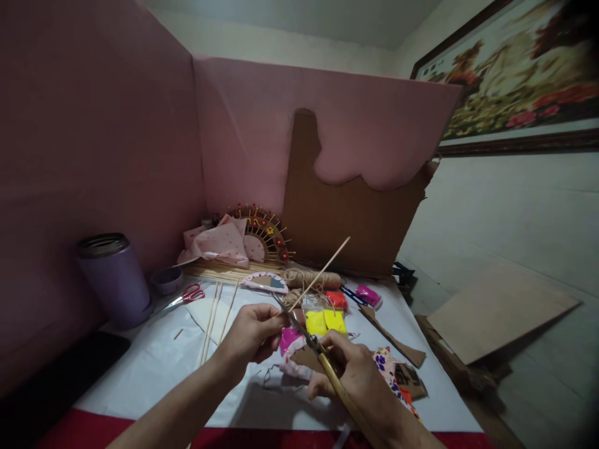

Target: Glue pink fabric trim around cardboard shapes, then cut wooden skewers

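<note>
My left hand [257, 330] pinches a thin wooden stick [325, 268], which slants up to the right. My right hand [358, 374] is closed round the yellowish handles of a pair of shears [334, 377]. Their dark blades reach the stick's lower end by my left fingertips; whether they touch it I cannot tell. Below the shears lies a cardboard piece edged with pale cloth [299, 368], partly hidden by my right hand. Yellow packets [325, 322] and a magenta packet [290, 338] lie just beyond.
Loose sticks [210, 324] and red-handled scissors [193, 293] lie left, near a purple tumbler [115, 280] and a tape roll [167, 280]. Behind are twine [318, 278], a decorated half-round fan shape [276, 234] and pink cloth [218, 243]. Pink-covered boards [243, 137] wall the table's back and left.
</note>
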`<state>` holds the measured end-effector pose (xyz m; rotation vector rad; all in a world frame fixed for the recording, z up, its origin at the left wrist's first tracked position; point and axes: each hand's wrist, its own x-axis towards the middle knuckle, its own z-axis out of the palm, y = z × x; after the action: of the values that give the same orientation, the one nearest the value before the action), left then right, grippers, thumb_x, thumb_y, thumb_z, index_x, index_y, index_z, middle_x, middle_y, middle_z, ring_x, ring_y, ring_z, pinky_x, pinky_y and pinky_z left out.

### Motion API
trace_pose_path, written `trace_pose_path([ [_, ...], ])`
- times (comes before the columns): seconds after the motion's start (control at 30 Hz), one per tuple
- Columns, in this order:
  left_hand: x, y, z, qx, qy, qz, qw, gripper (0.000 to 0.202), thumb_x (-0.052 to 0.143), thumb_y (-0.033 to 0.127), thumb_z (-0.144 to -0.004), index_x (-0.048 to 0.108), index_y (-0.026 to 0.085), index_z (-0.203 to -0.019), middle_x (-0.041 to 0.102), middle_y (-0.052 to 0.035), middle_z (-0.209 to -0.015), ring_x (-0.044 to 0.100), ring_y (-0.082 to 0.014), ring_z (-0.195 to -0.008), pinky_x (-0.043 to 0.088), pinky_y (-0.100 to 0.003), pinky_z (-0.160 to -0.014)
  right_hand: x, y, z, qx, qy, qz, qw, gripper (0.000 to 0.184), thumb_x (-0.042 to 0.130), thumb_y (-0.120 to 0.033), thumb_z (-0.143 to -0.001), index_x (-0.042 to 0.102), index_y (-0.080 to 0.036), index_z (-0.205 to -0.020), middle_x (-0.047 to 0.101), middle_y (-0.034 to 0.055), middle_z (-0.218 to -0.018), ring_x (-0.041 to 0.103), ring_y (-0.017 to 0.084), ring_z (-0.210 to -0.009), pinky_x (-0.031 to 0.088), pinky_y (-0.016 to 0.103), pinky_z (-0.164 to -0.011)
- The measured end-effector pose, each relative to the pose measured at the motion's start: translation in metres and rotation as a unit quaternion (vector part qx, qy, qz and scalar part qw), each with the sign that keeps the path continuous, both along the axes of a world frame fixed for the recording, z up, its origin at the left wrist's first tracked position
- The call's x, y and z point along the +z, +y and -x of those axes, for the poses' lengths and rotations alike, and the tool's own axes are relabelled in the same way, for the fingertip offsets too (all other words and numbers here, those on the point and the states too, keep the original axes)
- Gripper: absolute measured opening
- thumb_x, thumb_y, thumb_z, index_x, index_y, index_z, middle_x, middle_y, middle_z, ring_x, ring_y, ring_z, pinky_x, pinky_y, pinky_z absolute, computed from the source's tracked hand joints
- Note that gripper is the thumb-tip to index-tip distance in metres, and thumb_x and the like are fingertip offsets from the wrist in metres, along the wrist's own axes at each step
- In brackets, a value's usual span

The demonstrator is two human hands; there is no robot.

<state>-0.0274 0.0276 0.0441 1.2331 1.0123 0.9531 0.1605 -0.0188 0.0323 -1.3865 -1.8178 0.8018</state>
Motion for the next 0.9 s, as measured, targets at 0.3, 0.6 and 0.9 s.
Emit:
trace_pose_path([
  [0.3,0.004,-0.006,0.0,0.038,-0.004,-0.048,0.998,0.022,0.061,0.028,-0.067,0.05,0.017,-0.052,0.033,0.0076,-0.041,0.022,-0.0049,-0.04,0.016,-0.017,-0.038,0.0,-0.001,0.002,0.022,0.016,0.001,1.0,0.033,0.08,-0.022,-0.055,0.051,-0.019,-0.071,0.042,-0.0106,-0.051,0.035,0.008,-0.05,0.027,0.019,-0.048],
  [0.6,0.002,0.004,0.006,-0.045,-0.012,0.052,0.998,0.015,0.059,0.027,-0.058,0.046,0.02,-0.055,0.034,0.0086,-0.035,0.017,-0.004,-0.031,0.013,-0.018,-0.031,0.0,-0.001,-0.001,0.026,-0.009,0.004,1.0,0.033,0.08,-0.024,-0.055,0.05,-0.019,-0.069,0.037,-0.0105,-0.051,0.032,0.008,-0.049,0.025,0.02,-0.046],
  [0.9,0.004,-0.005,0.0,0.057,-0.019,-0.071,0.996,0.021,0.067,0.019,-0.061,0.05,0.015,-0.048,0.039,0.0064,-0.046,0.028,-0.0046,-0.047,0.022,-0.015,-0.043,-0.002,0.004,-0.002,0.023,-0.021,0.006,0.999,0.026,0.074,-0.023,-0.061,0.051,-0.019,-0.071,0.043,-0.0094,-0.051,0.035,0.009,-0.049,0.026,0.02,-0.047],
])
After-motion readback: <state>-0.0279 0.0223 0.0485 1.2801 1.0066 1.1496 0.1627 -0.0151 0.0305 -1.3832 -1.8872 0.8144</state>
